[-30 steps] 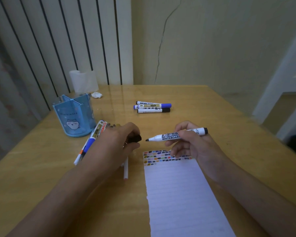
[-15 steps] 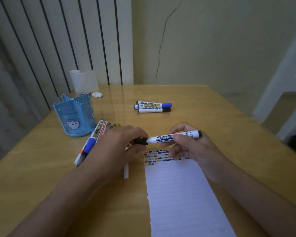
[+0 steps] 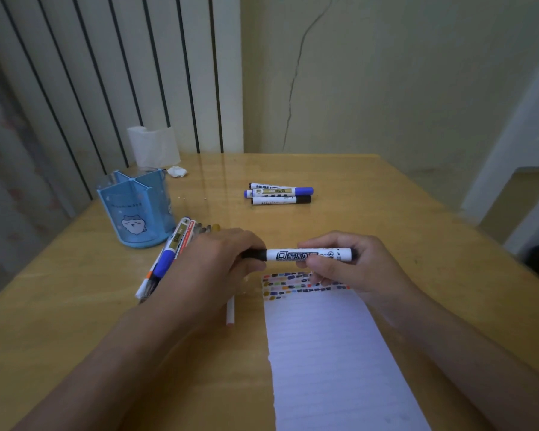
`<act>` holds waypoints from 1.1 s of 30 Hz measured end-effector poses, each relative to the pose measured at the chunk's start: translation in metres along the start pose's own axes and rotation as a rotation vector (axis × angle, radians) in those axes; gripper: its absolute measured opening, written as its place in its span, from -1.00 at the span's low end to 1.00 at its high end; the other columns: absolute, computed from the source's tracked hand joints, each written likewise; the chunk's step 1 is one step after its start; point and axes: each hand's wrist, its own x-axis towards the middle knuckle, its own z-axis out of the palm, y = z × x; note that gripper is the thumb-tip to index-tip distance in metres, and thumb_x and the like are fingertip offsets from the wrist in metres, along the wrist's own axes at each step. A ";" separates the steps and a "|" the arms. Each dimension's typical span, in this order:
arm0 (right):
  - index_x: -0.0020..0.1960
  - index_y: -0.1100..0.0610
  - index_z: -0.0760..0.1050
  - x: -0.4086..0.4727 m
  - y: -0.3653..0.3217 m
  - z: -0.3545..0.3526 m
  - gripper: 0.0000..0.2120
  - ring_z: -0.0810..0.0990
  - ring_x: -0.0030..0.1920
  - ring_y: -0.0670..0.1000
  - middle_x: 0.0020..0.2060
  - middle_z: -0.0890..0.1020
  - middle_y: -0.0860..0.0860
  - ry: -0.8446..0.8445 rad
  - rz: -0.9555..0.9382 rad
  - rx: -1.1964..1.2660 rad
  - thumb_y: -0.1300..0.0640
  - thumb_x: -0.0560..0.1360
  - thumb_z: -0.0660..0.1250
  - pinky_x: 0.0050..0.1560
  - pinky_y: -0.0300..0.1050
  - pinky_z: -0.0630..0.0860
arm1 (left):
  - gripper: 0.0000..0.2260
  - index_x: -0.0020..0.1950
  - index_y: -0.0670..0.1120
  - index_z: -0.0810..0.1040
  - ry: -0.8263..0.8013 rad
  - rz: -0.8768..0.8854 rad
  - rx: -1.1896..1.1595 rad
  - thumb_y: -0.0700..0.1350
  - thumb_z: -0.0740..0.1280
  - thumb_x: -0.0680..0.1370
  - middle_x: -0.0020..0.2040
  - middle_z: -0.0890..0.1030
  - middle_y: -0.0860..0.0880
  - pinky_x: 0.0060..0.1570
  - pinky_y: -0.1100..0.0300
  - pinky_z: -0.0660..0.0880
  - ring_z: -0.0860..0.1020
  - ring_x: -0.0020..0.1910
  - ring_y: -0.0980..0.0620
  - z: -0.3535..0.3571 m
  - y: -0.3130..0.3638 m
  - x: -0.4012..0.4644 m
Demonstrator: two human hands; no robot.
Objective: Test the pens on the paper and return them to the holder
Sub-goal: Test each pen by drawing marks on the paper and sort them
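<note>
A white whiteboard marker (image 3: 296, 255) with a black cap lies level between my hands, just above the top of the lined paper (image 3: 333, 362). My right hand (image 3: 344, 265) grips its barrel. My left hand (image 3: 221, 262) pinches the black cap at the marker's left end; the cap sits on the tip. Rows of small coloured test marks (image 3: 293, 284) cover the paper's top edge. The blue pen holder (image 3: 134, 209) stands at the left with nothing visible in its compartments. A bunch of pens (image 3: 171, 253) lies beside it, partly hidden under my left hand.
Three markers (image 3: 280, 193) lie together further back on the wooden table (image 3: 75, 306). A white stick (image 3: 230, 312) lies left of the paper. A tissue roll (image 3: 153, 146) and a crumpled scrap (image 3: 177, 172) sit at the back left by the wall.
The cap in my left hand and the bare-tipped marker in my right came together; the cap is now pushed onto the tip. The marker was also turned in my fingers.
</note>
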 end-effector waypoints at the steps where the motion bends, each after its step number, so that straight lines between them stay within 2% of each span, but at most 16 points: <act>1: 0.05 0.08 0.69 0.000 0.000 0.000 -0.74 0.67 -0.21 0.03 -0.11 0.73 0.23 0.001 -0.002 -0.002 0.09 0.36 0.48 -0.13 -0.18 0.61 | -0.91 0.01 0.04 0.63 -0.005 0.009 0.003 -0.13 0.41 0.55 -0.14 0.61 0.15 -0.23 0.42 0.36 0.52 -0.15 0.22 0.001 0.000 0.000; 7: 0.05 0.10 0.69 0.002 0.005 -0.003 -0.73 0.67 -0.23 -0.03 -0.14 0.74 0.19 -0.005 0.004 -0.029 0.08 0.37 0.47 -0.19 -0.26 0.58 | -0.93 0.01 0.02 0.64 -0.012 0.019 0.012 -0.14 0.40 0.56 -0.14 0.62 0.14 -0.25 0.39 0.36 0.52 -0.16 0.20 0.003 0.000 -0.001; 10: 0.06 0.15 0.68 0.002 0.005 -0.003 -0.73 0.68 -0.22 -0.04 -0.14 0.75 0.13 -0.011 0.001 0.006 0.08 0.39 0.45 -0.17 -0.25 0.60 | -0.94 -0.01 0.01 0.63 0.002 0.029 0.023 -0.13 0.41 0.55 -0.15 0.62 0.14 -0.27 0.41 0.35 0.51 -0.18 0.20 0.002 0.002 -0.001; 13: 0.04 0.15 0.67 0.002 0.005 -0.001 -0.74 0.68 -0.23 -0.04 -0.16 0.75 0.12 -0.001 -0.009 0.015 0.08 0.39 0.45 -0.18 -0.23 0.61 | -0.94 -0.02 0.03 0.63 0.017 0.047 0.015 -0.11 0.43 0.54 -0.16 0.60 0.15 -0.20 0.40 0.39 0.51 -0.13 0.21 -0.001 0.002 -0.001; 15: 0.02 0.14 0.68 0.002 0.006 0.003 -0.78 0.68 -0.24 -0.04 -0.19 0.75 0.10 -0.018 -0.019 -0.005 0.09 0.41 0.46 -0.19 -0.24 0.59 | -0.91 0.01 0.06 0.62 0.005 0.070 -0.011 -0.04 0.44 0.52 -0.15 0.60 0.17 -0.18 0.37 0.43 0.51 -0.11 0.21 -0.003 0.002 -0.002; 17: 0.01 0.15 0.68 0.001 0.006 0.010 -0.87 0.66 -0.25 -0.04 -0.23 0.74 0.07 -0.051 -0.034 -0.037 0.15 0.48 0.46 -0.19 -0.24 0.58 | -0.83 0.08 0.08 0.61 -0.020 0.123 -0.016 0.03 0.44 0.51 -0.16 0.59 0.17 -0.23 0.28 0.48 0.53 -0.18 0.18 -0.003 0.004 -0.003; 19: 0.01 0.16 0.66 -0.001 0.006 0.016 -0.91 0.66 -0.25 -0.02 -0.23 0.74 0.04 -0.072 -0.051 -0.077 0.18 0.53 0.44 -0.17 -0.20 0.59 | -0.82 0.11 0.10 0.59 -0.043 0.172 0.018 0.07 0.40 0.53 -0.16 0.57 0.18 -0.26 0.15 0.51 0.52 -0.22 0.17 -0.004 0.006 -0.005; 22: 0.10 0.06 0.64 -0.002 0.001 0.021 -0.79 0.69 -0.22 -0.01 -0.19 0.73 -0.01 -0.072 -0.084 -0.136 0.04 0.49 0.47 -0.06 -0.06 0.63 | -0.84 0.11 0.08 0.59 -0.048 0.191 0.053 0.03 0.40 0.55 -0.10 0.55 0.17 -0.21 0.16 0.49 0.51 -0.18 0.16 -0.010 0.003 -0.008; 25: 0.25 -0.13 0.56 -0.002 -0.001 0.024 -0.57 0.69 -0.11 0.08 -0.13 0.70 -0.14 -0.069 -0.089 -0.228 -0.17 0.42 0.52 0.04 0.07 0.62 | -0.83 0.13 0.05 0.62 -0.013 0.091 0.037 -0.02 0.42 0.55 -0.01 0.47 0.15 -0.14 0.20 0.46 0.49 -0.12 0.17 -0.019 -0.003 -0.013; 27: 0.25 -0.17 0.53 -0.001 0.000 0.027 -0.60 0.66 -0.09 -0.02 -0.07 0.68 -0.17 -0.059 -0.103 -0.355 -0.19 0.44 0.48 0.06 0.09 0.61 | -0.82 0.13 0.01 0.63 0.029 0.013 0.056 -0.04 0.43 0.54 0.02 0.44 0.08 -0.07 0.11 0.48 0.50 -0.10 0.09 -0.027 -0.007 -0.016; 29: 0.23 -0.16 0.52 -0.002 -0.002 0.029 -0.69 0.62 -0.10 -0.16 -0.04 0.66 -0.19 -0.072 -0.118 -0.460 -0.12 0.51 0.43 0.04 -0.01 0.61 | -0.83 0.11 -0.03 0.63 0.094 -0.045 0.054 -0.07 0.44 0.53 0.01 0.44 0.02 -0.04 0.05 0.48 0.50 -0.10 0.04 -0.042 -0.006 -0.021; 31: 0.23 -0.19 0.51 -0.007 -0.009 0.034 -0.74 0.60 -0.09 -0.20 -0.02 0.65 -0.20 -0.076 -0.141 -0.469 -0.07 0.54 0.39 0.00 -0.14 0.56 | -0.84 0.10 -0.04 0.64 0.161 -0.103 0.051 -0.08 0.43 0.53 -0.03 0.46 0.01 -0.11 0.13 0.41 0.46 -0.13 0.06 -0.064 -0.002 -0.033; 33: 0.24 -0.17 0.51 -0.013 -0.017 0.043 -0.75 0.61 -0.08 -0.19 -0.01 0.64 -0.19 -0.063 -0.171 -0.468 -0.05 0.56 0.36 -0.01 -0.18 0.52 | -0.84 0.11 -0.02 0.64 0.219 -0.130 0.092 -0.07 0.42 0.54 -0.05 0.48 0.01 -0.19 0.22 0.32 0.44 -0.18 0.07 -0.089 -0.002 -0.056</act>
